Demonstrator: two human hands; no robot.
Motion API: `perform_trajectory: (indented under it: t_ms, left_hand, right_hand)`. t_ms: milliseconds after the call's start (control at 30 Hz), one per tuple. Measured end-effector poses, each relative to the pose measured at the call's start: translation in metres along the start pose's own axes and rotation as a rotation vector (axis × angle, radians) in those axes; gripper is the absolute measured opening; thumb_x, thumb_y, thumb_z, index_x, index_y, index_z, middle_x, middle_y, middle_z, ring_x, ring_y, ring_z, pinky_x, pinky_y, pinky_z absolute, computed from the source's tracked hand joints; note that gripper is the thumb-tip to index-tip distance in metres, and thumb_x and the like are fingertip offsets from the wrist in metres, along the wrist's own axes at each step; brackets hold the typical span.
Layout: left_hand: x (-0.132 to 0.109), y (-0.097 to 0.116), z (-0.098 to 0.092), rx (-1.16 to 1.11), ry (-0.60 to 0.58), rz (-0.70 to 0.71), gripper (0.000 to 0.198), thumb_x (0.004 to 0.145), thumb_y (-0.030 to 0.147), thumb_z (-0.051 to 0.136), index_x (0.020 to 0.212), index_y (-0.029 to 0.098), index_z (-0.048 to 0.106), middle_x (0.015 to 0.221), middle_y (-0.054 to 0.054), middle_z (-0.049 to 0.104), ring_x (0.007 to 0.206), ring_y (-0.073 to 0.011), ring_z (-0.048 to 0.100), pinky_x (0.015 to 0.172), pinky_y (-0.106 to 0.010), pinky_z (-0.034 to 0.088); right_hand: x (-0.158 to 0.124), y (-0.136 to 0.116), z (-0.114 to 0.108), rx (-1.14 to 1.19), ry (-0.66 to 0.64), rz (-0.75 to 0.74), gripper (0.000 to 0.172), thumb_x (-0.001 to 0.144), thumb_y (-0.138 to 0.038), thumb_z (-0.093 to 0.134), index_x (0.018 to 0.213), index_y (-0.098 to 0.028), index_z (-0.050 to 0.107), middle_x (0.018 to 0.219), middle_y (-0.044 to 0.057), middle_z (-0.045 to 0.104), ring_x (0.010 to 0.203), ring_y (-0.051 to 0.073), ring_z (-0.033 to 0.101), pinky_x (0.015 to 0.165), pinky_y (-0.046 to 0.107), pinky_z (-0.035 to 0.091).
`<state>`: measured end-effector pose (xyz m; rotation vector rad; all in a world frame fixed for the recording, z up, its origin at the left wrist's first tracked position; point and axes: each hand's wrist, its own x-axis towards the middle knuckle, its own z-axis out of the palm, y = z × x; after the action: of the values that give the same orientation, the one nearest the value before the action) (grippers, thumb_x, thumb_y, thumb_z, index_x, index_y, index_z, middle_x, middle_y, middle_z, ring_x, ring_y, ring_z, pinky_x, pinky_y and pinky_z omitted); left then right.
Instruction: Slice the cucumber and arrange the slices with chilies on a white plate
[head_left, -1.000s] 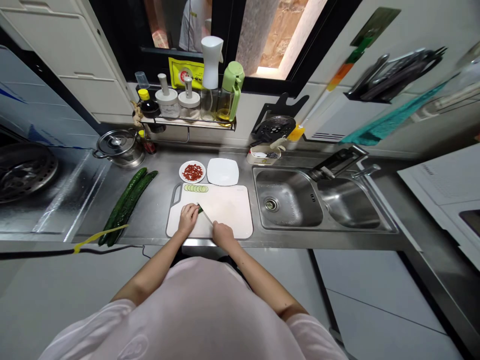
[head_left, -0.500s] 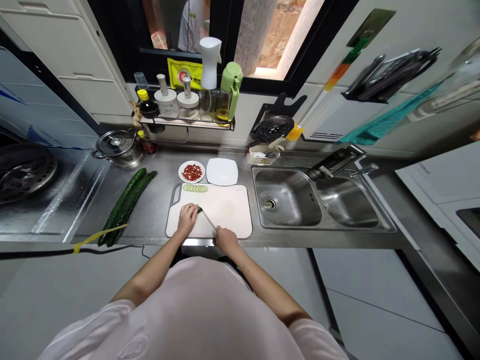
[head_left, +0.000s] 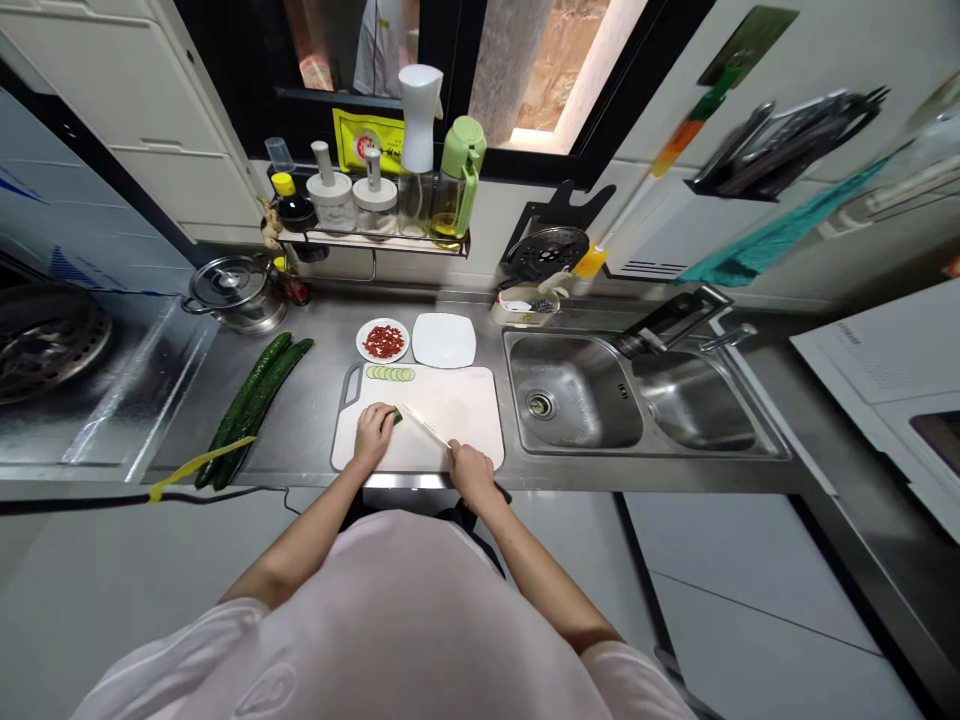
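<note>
Cucumber (head_left: 397, 416) lies held under the curled left hand (head_left: 373, 432) on the board (head_left: 469, 405). The right hand (head_left: 472, 472) grips a knife (head_left: 427, 426).

The tabletop (head_left: 322, 420) and sink basin (head_left: 592, 395) look like smooth stainless steel with a soft, streaky sheen, while the lidded pot (head_left: 259, 312) has a brighter, mirror-like metal polish. The cutting board (head_left: 469, 415) looks like smooth, matt plastic and the knife blade (head_left: 427, 428) like thin, shiny metal; the square plate (head_left: 444, 341) seems glossy and glazed, like ceramic. The whole cucumbers (head_left: 262, 393) show a bumpy, wet-looking gloss, and the pale shirt (head_left: 420, 620) is matt, lightly creased cloth.
</note>
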<state>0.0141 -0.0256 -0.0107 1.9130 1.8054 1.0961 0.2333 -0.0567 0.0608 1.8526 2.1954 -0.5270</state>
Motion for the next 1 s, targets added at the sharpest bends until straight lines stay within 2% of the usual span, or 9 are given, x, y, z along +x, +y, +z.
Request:
perform_trajectory:
  t_ms: [100, 200, 333, 400, 467, 600, 733, 833, 1000]
  left_hand:
    - [0.0, 0.003, -0.003, -0.001, 0.005, -0.035, 0.025, 0.09, 0.03, 0.04, 0.103, 0.021, 0.059, 0.103, -0.007, 0.057, 0.101, -0.019, 0.051, 0.091, -0.036, 0.04]
    - [0.003, 0.007, -0.006, -0.013, 0.045, -0.084, 0.027, 0.091, 0.031, 0.036, 0.104, 0.02, 0.058, 0.104, -0.008, 0.057, 0.103, -0.0191, 0.051, 0.093, -0.036, 0.039]
    - [0.012, 0.016, -0.012, -0.026, 0.102, -0.111, 0.03, 0.091, 0.031, 0.035, 0.108, 0.019, 0.056, 0.107, -0.009, 0.056, 0.107, -0.019, 0.05, 0.096, -0.035, 0.038]
    - [0.018, 0.023, -0.014, -0.02, 0.095, -0.09, 0.03, 0.09, 0.032, 0.037, 0.111, 0.019, 0.055, 0.109, -0.009, 0.055, 0.108, -0.0191, 0.049, 0.097, -0.035, 0.037]
    - [0.023, 0.032, -0.015, 0.002, 0.045, -0.057, 0.031, 0.089, 0.034, 0.042, 0.112, 0.02, 0.056, 0.112, -0.009, 0.054, 0.11, -0.0197, 0.047, 0.097, -0.036, 0.036]
    - [0.031, 0.052, -0.015, 0.067, -0.128, 0.035, 0.036, 0.082, 0.04, 0.052, 0.115, 0.025, 0.057, 0.119, -0.007, 0.051, 0.114, -0.022, 0.043, 0.099, -0.038, 0.033]
    - [0.036, 0.066, -0.016, 0.097, -0.262, 0.108, 0.041, 0.078, 0.045, 0.057, 0.115, 0.028, 0.057, 0.12, -0.005, 0.05, 0.116, -0.0233, 0.04, 0.104, -0.042, 0.025]
    - [0.038, 0.069, -0.017, 0.087, -0.333, 0.108, 0.039, 0.078, 0.044, 0.057, 0.114, 0.028, 0.057, 0.116, -0.005, 0.053, 0.114, -0.0226, 0.042, 0.105, -0.045, 0.021]
    - [0.04, 0.072, -0.017, 0.037, -0.381, 0.113, 0.031, 0.077, 0.039, 0.059, 0.106, 0.026, 0.06, 0.109, -0.004, 0.056, 0.109, -0.0216, 0.044, 0.102, -0.042, 0.025]
  right_hand:
    - [0.003, 0.004, -0.003, -0.024, 0.122, 0.011, 0.027, 0.092, -0.023, 0.033, 0.111, -0.024, 0.053, 0.093, 0.007, 0.058, 0.085, 0.019, 0.054, 0.073, 0.029, 0.032]
    - [0.006, 0.007, -0.005, -0.056, 0.222, 0.027, 0.034, 0.089, -0.02, 0.038, 0.122, -0.023, 0.048, 0.096, 0.009, 0.056, 0.088, 0.021, 0.049, 0.076, 0.031, 0.028]
    - [0.008, 0.01, -0.007, -0.081, 0.29, 0.028, 0.043, 0.088, -0.018, 0.04, 0.131, -0.023, 0.041, 0.098, 0.01, 0.053, 0.088, 0.021, 0.044, 0.078, 0.033, 0.025]
    - [0.009, 0.011, -0.008, -0.089, 0.327, 0.014, 0.044, 0.088, -0.018, 0.04, 0.132, -0.023, 0.042, 0.096, 0.01, 0.053, 0.087, 0.021, 0.043, 0.079, 0.034, 0.023]
    - [0.008, 0.011, -0.009, -0.093, 0.371, -0.005, 0.044, 0.087, -0.017, 0.041, 0.131, -0.023, 0.043, 0.094, 0.009, 0.053, 0.086, 0.021, 0.042, 0.08, 0.034, 0.022]
    - [0.007, 0.009, -0.011, -0.089, 0.433, -0.042, 0.045, 0.086, -0.018, 0.044, 0.13, -0.023, 0.045, 0.092, 0.008, 0.052, 0.084, 0.02, 0.04, 0.08, 0.035, 0.02]
    - [0.004, 0.008, -0.013, -0.095, 0.464, -0.072, 0.044, 0.086, -0.02, 0.045, 0.13, -0.023, 0.046, 0.09, 0.008, 0.052, 0.083, 0.02, 0.039, 0.082, 0.035, 0.02]
    - [0.002, 0.008, -0.013, -0.102, 0.475, -0.084, 0.043, 0.087, -0.019, 0.044, 0.13, -0.024, 0.046, 0.09, 0.008, 0.051, 0.083, 0.02, 0.039, 0.081, 0.035, 0.02]
    - [0.0, 0.008, -0.009, -0.11, 0.468, -0.084, 0.043, 0.087, -0.019, 0.044, 0.129, -0.024, 0.046, 0.09, 0.008, 0.051, 0.083, 0.02, 0.039, 0.082, 0.036, 0.02]
